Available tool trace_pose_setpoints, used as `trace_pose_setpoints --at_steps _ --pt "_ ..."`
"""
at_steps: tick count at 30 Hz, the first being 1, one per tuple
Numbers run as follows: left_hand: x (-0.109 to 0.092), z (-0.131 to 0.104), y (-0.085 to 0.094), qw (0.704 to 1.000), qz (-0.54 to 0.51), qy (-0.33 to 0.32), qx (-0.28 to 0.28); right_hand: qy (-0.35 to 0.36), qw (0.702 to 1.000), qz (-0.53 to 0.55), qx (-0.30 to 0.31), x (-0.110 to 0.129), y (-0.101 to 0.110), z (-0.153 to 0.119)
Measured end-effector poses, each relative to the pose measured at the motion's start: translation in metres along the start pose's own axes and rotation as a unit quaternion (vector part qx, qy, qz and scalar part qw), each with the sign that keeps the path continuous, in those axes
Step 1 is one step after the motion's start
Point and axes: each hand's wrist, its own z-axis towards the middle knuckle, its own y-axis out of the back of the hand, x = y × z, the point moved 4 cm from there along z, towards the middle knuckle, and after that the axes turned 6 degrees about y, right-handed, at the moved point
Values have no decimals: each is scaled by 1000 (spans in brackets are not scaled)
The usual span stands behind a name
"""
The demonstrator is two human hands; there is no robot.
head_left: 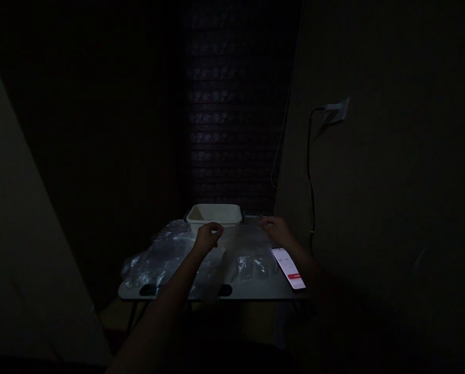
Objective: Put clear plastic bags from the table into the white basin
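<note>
In dim light, a thin clear plastic bag [244, 238] stretches between my two hands above the table. My left hand [209, 237] is closed in a pinch on its left edge, just in front of a white tub [215, 213]. At the other edge, my right hand [276, 230] pinches the plastic between thumb and fingers. A pile of crumpled clear plastic bags [158, 259] spreads beneath and left of my left hand. Two small shiny clear packets [245, 267] lie on the tabletop below the stretched bag; their contents are too dark to make out.
A lit phone [289, 267] lies at the right side of the small folding table [256, 292], near my right forearm. Behind the table hangs a dark blind [213, 124] with a cord loop. A black cable [309, 166] runs down from a wall socket [337, 110].
</note>
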Motion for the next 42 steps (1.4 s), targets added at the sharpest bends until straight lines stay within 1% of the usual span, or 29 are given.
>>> trace_pose_setpoints --at_steps 4,6,10,18,21,25,28,31,33,36,39,40,42 --pt "1 -5 -4 990 -98 90 41 -87 993 79 19 -5 -6 -5" --pt "-1 -7 -5 983 -132 112 59 -118 987 111 24 -8 -7 -8" --pt "-7 -8 -8 979 -155 107 71 -143 980 134 22 -9 -2 -10" --pt "-14 -10 -14 982 -149 92 77 -136 984 113 9 -9 10 -9" --pt "-12 -9 -17 982 -144 93 79 -144 984 102 14 -12 8 -10" --pt "-2 -4 -25 983 -135 97 83 -151 982 109 20 -23 -1 -12" --pt "7 2 -29 989 -117 66 57 -130 983 124 35 -34 -7 -12" --pt "10 7 -28 994 -100 19 27 -90 988 122 37 -38 -6 -11" --pt "6 8 -24 995 -101 -22 15 -55 992 108 30 -33 0 -11" --pt "-5 5 -13 991 -108 -80 3 14 996 88 30 -15 10 -13" --pt "-10 -3 -5 989 -85 -118 8 91 992 80 47 0 16 -20" --pt "-9 -6 -3 989 -67 -127 16 106 990 75 53 1 17 -23" --pt "-3 -11 -3 989 -21 -142 43 114 990 50 67 -6 15 -29"
